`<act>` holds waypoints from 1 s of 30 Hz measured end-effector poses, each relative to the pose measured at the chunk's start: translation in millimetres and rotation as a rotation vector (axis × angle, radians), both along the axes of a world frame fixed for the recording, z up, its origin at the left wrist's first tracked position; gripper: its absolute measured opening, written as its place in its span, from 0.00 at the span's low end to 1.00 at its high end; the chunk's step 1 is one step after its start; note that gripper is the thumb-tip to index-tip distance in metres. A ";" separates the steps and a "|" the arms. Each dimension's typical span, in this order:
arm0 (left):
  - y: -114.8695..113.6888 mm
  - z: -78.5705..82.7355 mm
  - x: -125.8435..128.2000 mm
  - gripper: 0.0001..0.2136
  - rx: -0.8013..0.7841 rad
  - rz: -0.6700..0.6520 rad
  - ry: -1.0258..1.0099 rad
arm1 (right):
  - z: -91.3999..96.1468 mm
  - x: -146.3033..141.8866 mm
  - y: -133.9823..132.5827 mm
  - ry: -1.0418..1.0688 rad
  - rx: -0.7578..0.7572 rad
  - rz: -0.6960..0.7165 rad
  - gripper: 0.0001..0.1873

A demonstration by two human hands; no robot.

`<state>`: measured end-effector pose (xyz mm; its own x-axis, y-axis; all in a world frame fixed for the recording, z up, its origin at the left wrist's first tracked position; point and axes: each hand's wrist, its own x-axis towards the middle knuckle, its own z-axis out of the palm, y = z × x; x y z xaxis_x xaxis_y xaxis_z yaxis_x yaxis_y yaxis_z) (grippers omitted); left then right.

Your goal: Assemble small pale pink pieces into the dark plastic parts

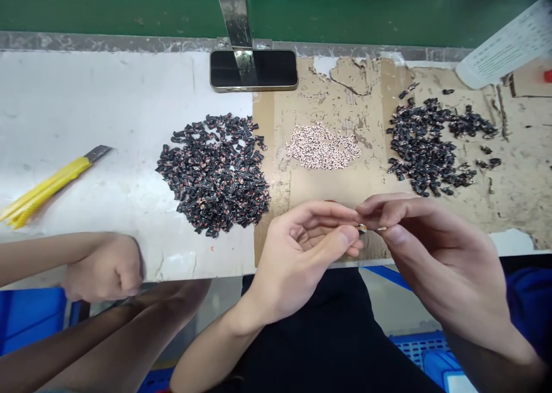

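Piece [362,228] is pinched by the left hand [297,255], just beside a chip [382,228] the right hand [444,255] pinches. Table edge [224,276] runs near the fingers [328,210]; ahead, bare cardboard [336,184] reaches the pale pile [324,147].

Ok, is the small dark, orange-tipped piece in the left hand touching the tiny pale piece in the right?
Apart: the head view shows a visible gap between the small dark, orange-tipped piece and the tiny pale piece.
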<state>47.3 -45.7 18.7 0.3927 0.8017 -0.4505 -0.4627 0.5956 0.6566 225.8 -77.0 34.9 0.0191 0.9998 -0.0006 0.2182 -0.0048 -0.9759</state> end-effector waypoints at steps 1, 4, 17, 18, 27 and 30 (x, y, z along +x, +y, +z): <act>-0.5 0.0 -0.6 0.08 0.004 -0.002 0.000 | 1.5 -1.1 0.6 -0.027 0.016 0.003 0.06; -2.3 0.1 -2.2 0.05 0.019 -0.010 -0.003 | 4.8 -3.5 1.7 -0.064 0.055 0.016 0.05; 2.1 6.2 -9.4 0.07 0.091 -0.069 0.041 | -1.8 8.1 7.6 -0.208 0.178 0.182 0.09; 2.6 7.3 -10.7 0.07 0.103 -0.078 0.059 | -1.8 9.9 8.8 -0.219 0.184 0.203 0.09; 4.7 19.8 -14.0 0.05 0.222 -0.076 0.217 | 8.5 14.1 12.9 -0.383 0.283 0.287 0.10; 4.2 24.3 -13.0 0.05 0.255 -0.045 0.254 | 8.2 13.7 13.6 -0.307 0.271 0.254 0.11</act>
<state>34.4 -41.4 43.0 0.3314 0.8853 -0.3262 -0.2428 0.4141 0.8772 239.6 -63.4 43.1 -0.2668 0.9363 0.2284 0.4577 0.3317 -0.8249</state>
